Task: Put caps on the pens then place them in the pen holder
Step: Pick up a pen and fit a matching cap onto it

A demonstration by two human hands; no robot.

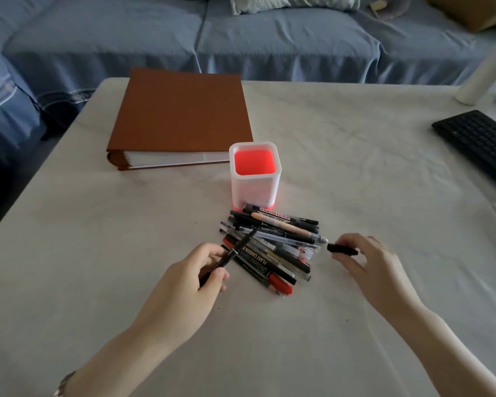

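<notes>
Head view, looking down on pale cloth-covered table (355, 167).

Left hand (192, 279): fingers curled narrow around slim black uncapped pen (232, 252), gripped on lower barrel between thumb and forefinger; tip angled up and to the far right, over near-left edge of the pile.

Right hand (364, 262): fingers pinched on short black plastic pen cap (342, 249), held roughly level, open end apparently toward the left. Cap just beside right edge of the pile, well apart from pen tip.

Loose pile of pens and markers (269, 245) at centre: black, clear and red barrels, one marked WHITEBOARD, stacked crosswise. Far edge touching or nearly touching foot of white square plastic pen holder with red interior (254, 181). Holder upright, no pens seen inside.

Brown hardcover binder (181, 116) far left, black keyboard (481, 141) far right, blue sofa (241, 38) beyond table.

Handling, judged: pen light, rigid, smooth; likely to roll or twist under a loose pinch, so mid-barrel grip best, leaving tip end free. Cap tiny, light, easily dropped; best held at closed end, keeping mouth clear. Pile unstable, prone to scatter if nudged. Holder light, could tip if struck on rim.

Step in hand, judged: bringing cap and tip together; no pens placed yet.
</notes>
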